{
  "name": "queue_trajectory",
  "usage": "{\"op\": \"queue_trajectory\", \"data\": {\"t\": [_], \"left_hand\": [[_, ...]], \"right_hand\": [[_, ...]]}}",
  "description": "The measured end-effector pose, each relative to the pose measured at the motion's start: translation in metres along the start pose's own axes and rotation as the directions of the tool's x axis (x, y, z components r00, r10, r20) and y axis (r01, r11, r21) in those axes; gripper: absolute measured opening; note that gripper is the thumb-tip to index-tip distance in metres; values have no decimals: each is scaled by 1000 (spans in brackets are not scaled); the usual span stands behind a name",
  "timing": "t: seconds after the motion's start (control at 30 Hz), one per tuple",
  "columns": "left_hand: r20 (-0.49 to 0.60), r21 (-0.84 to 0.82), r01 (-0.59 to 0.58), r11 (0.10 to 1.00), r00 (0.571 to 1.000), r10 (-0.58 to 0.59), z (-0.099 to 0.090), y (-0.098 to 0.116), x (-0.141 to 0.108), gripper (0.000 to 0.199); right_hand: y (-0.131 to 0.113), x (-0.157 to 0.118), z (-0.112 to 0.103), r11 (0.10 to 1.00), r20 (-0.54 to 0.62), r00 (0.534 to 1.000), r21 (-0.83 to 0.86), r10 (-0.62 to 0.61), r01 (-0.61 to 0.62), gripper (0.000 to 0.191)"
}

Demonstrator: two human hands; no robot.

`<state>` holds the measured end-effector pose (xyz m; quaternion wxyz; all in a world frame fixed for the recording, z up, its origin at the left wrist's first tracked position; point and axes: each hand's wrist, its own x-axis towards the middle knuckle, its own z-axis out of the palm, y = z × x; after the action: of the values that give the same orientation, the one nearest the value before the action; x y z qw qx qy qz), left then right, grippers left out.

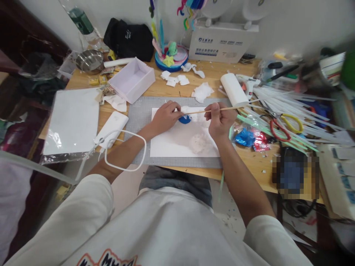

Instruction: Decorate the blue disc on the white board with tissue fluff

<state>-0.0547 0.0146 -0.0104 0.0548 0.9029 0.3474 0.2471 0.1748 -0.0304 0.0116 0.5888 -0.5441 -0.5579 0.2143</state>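
Observation:
Over a white sheet (169, 146), my right hand (221, 120) pinches a thin wooden stick (201, 112), whose left end reaches the fingertips of my left hand (168, 116). A small blue piece (184, 119) with something white on it lies beside those fingertips. My left hand's fingers are closed together at its edge; whether they grip the blue piece or the white bit is too small to tell. A round whitish lacy piece (200, 143) rests on the sheet below the stick, and another pale piece is partly hidden behind my right hand.
Under the sheet is a grey cutting mat (138, 111). To the left are a lilac box (133, 81), a white power bank (112, 127) and its looped cable. A white roll (234, 89), scissors (277, 123), a glue gun (249, 84) and many plastic strips lie at the right.

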Motion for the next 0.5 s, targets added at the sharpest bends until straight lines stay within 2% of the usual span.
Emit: {"op": "queue_trajectory", "data": {"t": [0.3,0.5], "left_hand": [[-24,-59,29,998,999,-30,2,-1,-2,25],[-85,-105,97,990,991,-106,1,-2,-5,20]], "right_hand": [[1,0,4,999,11,999,-10,-43,43,58],[-7,9,5,995,75,994,-47,-83,86,58]]}}
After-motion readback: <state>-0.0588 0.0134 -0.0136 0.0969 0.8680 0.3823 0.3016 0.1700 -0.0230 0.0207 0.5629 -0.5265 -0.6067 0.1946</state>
